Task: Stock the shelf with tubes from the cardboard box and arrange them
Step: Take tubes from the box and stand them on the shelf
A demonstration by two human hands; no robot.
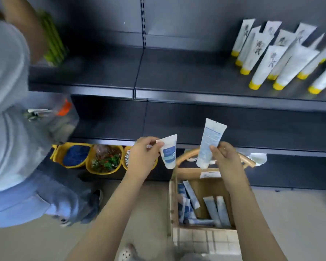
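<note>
The white plastic tubes with yellow caps (260,53) on the dark metal shelf (177,72) bear large black brush-style Chinese characters, too blurred to read. The fine blue print on the tall white tube (211,140) and the short white-and-blue tube (168,153) cannot be made out either.

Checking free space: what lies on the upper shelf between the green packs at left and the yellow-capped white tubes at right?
Nothing: the head view shows the dark metal shelf bare from the green packs to the yellow-capped white tubes.
</note>
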